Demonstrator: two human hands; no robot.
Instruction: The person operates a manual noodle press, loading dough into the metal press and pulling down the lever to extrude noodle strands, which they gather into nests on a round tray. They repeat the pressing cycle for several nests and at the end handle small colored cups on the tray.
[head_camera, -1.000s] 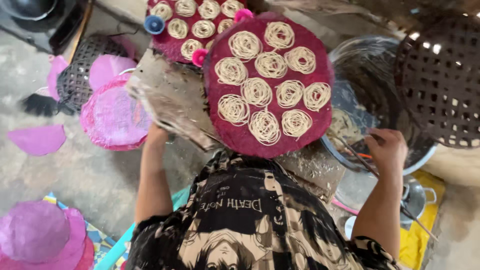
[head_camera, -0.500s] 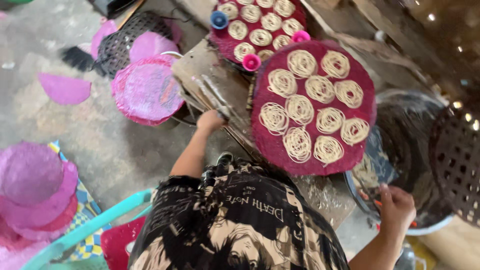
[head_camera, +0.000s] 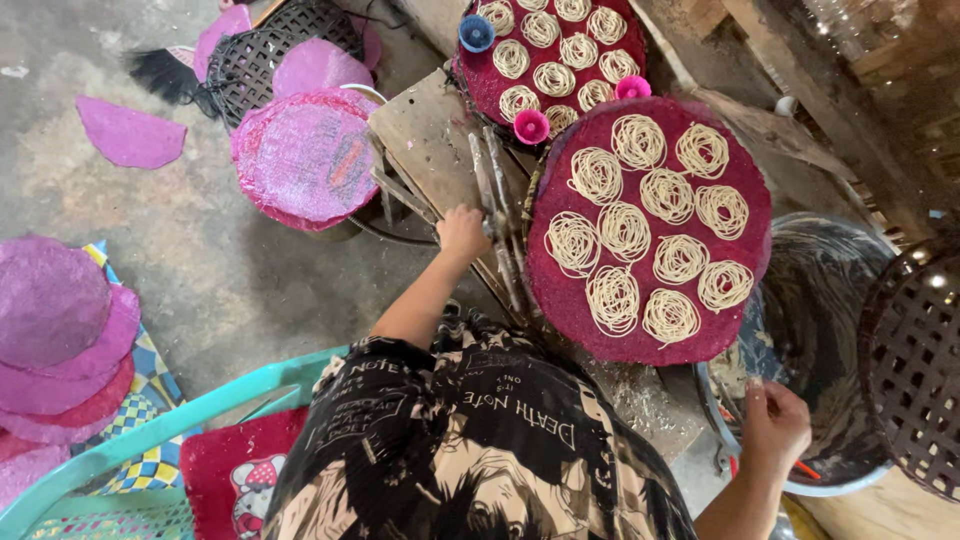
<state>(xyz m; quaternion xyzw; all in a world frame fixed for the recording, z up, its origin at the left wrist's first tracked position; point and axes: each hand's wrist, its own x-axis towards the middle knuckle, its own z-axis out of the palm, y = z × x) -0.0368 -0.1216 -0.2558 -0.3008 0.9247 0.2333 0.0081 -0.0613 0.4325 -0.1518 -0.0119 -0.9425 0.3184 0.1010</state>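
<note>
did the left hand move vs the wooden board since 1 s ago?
Yes. The left hand went from the wooden board's near left edge rightwards, now beside the round red mat.

Clutter you'll see around the teal chair (head_camera: 150, 440)

Left of the chair you've got stacked purple mats (head_camera: 60, 340); beyond it a pink mat pile (head_camera: 305, 155), a black woven basket (head_camera: 270, 55) further up, one loose purple mat (head_camera: 130, 135) on the floor. Far right, a dark lattice basket (head_camera: 915, 360).

Black-and-cream printed short-sleeved shirt, pale lettering across back; forearms and hands bare.
</note>
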